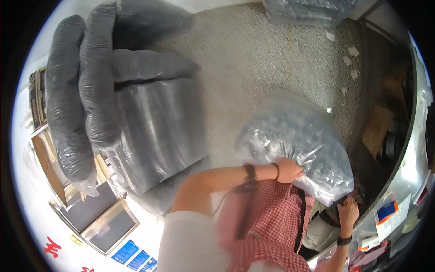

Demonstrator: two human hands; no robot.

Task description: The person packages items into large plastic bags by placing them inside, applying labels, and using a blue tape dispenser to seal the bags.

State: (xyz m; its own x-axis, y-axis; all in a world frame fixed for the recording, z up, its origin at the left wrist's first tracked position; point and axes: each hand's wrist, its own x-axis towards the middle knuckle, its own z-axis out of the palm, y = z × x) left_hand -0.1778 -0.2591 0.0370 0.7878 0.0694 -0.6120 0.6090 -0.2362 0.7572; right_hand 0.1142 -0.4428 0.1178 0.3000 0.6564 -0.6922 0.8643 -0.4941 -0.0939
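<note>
Two hands hold one big clear plastic bag, which is full of small shiny grey pieces. This bag is pressed against the person's front, over a red and white checked apron, and it stands above the speckled floor. The left hand lies on the lower left side of the bag, with its fingers curled and pushing into the plastic; a dark band is on the wrist. The right hand grips the lower right corner of the bag from below, and its fingers are closed around the plastic there. On the left side, several long dark rolls wrapped in clear film are stacked together, one beside the other. Below them a flat grey tray rests on a white surface. A second clear bag with similar grey content lies on the floor at the top, well apart from the hands.
</note>
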